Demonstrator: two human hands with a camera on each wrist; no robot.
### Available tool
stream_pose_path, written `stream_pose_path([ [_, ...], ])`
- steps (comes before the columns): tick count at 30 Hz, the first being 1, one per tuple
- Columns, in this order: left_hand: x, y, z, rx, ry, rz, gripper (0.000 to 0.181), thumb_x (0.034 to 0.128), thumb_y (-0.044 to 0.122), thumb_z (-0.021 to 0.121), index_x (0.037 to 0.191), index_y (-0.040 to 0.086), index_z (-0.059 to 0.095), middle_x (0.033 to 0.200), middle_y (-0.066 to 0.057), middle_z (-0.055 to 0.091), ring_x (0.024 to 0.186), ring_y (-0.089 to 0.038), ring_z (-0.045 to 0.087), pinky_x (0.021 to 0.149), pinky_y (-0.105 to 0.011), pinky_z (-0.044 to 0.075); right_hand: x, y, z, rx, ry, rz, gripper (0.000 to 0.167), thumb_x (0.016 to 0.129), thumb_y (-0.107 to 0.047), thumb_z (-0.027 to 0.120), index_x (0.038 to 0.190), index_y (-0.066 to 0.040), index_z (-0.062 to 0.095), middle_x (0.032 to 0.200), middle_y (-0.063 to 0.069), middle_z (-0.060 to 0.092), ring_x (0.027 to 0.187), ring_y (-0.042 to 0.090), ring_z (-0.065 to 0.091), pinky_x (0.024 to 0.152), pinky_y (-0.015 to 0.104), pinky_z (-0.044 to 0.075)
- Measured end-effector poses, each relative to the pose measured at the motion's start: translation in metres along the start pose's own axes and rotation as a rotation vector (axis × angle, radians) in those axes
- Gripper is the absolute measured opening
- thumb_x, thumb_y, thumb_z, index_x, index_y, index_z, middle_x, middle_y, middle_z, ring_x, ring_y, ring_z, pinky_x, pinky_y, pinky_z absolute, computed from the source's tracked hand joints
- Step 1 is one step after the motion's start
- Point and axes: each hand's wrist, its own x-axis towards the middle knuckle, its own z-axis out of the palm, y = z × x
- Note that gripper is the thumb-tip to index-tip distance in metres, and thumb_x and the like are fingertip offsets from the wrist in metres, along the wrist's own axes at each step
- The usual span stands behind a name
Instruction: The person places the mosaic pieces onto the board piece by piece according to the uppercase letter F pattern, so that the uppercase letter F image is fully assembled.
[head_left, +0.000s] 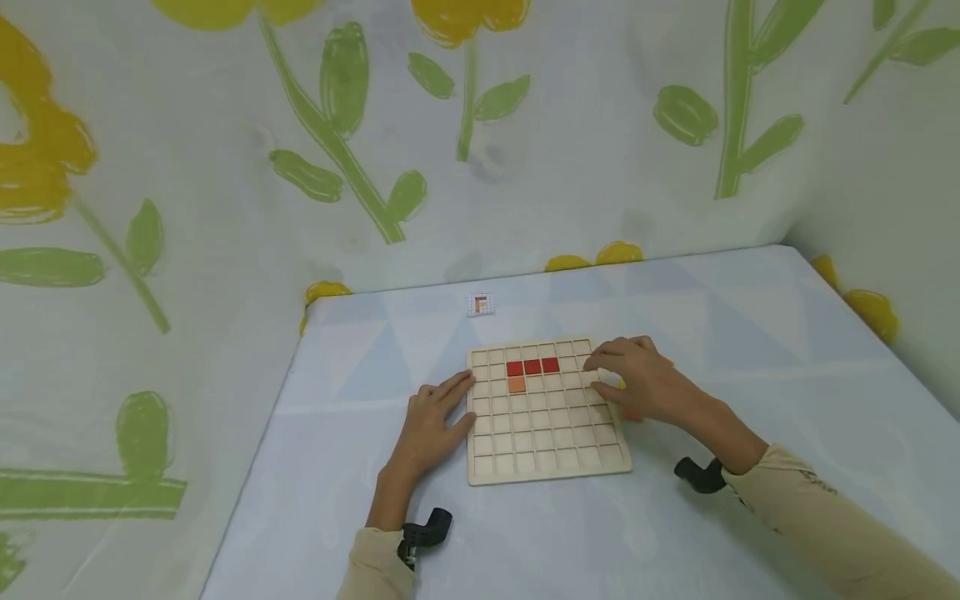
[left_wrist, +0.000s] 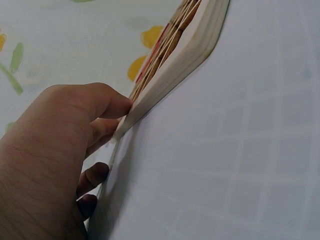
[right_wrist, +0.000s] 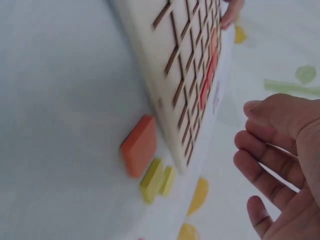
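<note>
A wooden grid board (head_left: 551,437) lies on the table. Three red square tiles (head_left: 532,367) sit side by side in an upper row, with one orange tile (head_left: 517,384) below the leftmost. My left hand (head_left: 431,425) touches the board's left edge, its fingertips on the rim. Over the right edge hovers my right hand (head_left: 647,379), fingers slightly bent and apart, with nothing between them in the right wrist view. Beside the board on that side lie a loose orange tile (right_wrist: 140,146) and yellow tiles (right_wrist: 153,181), largely hidden beneath the hand in the head view.
Behind the board lies a small card (head_left: 480,304) printed with a coloured grid pattern. Pale cloth with triangles covers the table (head_left: 337,467). A flower-printed curtain (head_left: 555,183) hangs around the back and sides. Black camera mounts (head_left: 427,533) sit on both wrists.
</note>
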Motion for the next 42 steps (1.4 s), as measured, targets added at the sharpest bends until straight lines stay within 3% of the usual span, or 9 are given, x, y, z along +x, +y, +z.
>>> stream_pose_path([
  [12, -0.001, 0.0, -0.003, -0.012, -0.008, -0.012, 0.058, 0.0945, 0.036, 0.061, 0.15, 0.024, 0.05, 0.156, 0.011, 0.041, 0.102, -0.019, 0.046, 0.085, -0.04, 0.034, -0.034, 0.019, -0.007, -0.053, -0.056, 0.138, 0.025, 0.082, -0.014, 0.081, 0.107, -0.01, 0.075, 0.111, 0.007, 0.068, 0.11, 0.031, 0.059, 0.093, 0.052, 0.033],
  [21, 0.0, -0.001, 0.0, -0.026, -0.015, -0.012, 0.057, 0.0948, 0.037, 0.061, 0.15, 0.026, 0.05, 0.156, 0.013, 0.04, 0.103, -0.018, 0.046, 0.085, -0.039, 0.033, -0.048, 0.022, 0.002, -0.041, -0.047, 0.105, 0.024, 0.084, -0.023, 0.082, 0.104, -0.012, 0.075, 0.107, 0.003, 0.069, 0.106, 0.028, 0.059, 0.092, 0.055, 0.034],
  [26, 0.0, -0.001, 0.0, -0.014, -0.011, -0.013, 0.058, 0.0948, 0.037, 0.061, 0.15, 0.026, 0.049, 0.156, 0.014, 0.04, 0.102, -0.017, 0.045, 0.085, -0.039, 0.033, -0.052, 0.022, 0.007, -0.066, 0.006, 0.043, 0.018, 0.08, -0.015, 0.084, 0.096, -0.016, 0.076, 0.098, -0.004, 0.071, 0.098, 0.02, 0.062, 0.084, 0.05, 0.037],
  [31, 0.0, -0.002, 0.0, -0.023, -0.008, -0.004, 0.058, 0.095, 0.038, 0.06, 0.15, 0.026, 0.049, 0.156, 0.013, 0.04, 0.101, -0.017, 0.045, 0.084, -0.039, 0.033, -0.057, 0.024, 0.011, -0.106, 0.0, 0.006, 0.021, 0.075, -0.012, 0.087, 0.092, -0.02, 0.075, 0.095, -0.007, 0.07, 0.096, 0.017, 0.062, 0.08, 0.048, 0.038],
  [37, 0.001, -0.003, 0.002, -0.029, -0.003, -0.001, 0.058, 0.0945, 0.037, 0.061, 0.15, 0.025, 0.05, 0.156, 0.014, 0.04, 0.099, -0.016, 0.044, 0.084, -0.039, 0.033, -0.058, 0.024, 0.01, -0.099, -0.008, 0.031, 0.021, 0.077, -0.012, 0.086, 0.092, -0.021, 0.075, 0.095, -0.009, 0.069, 0.096, 0.017, 0.062, 0.082, 0.049, 0.038],
  [42, 0.0, -0.001, 0.0, -0.05, -0.003, -0.003, 0.058, 0.0943, 0.035, 0.062, 0.15, 0.024, 0.05, 0.155, 0.013, 0.041, 0.1, -0.017, 0.045, 0.085, -0.04, 0.033, -0.054, 0.022, 0.007, -0.088, 0.034, 0.021, 0.02, 0.076, -0.012, 0.086, 0.089, -0.021, 0.074, 0.093, -0.01, 0.069, 0.093, 0.016, 0.062, 0.079, 0.048, 0.037],
])
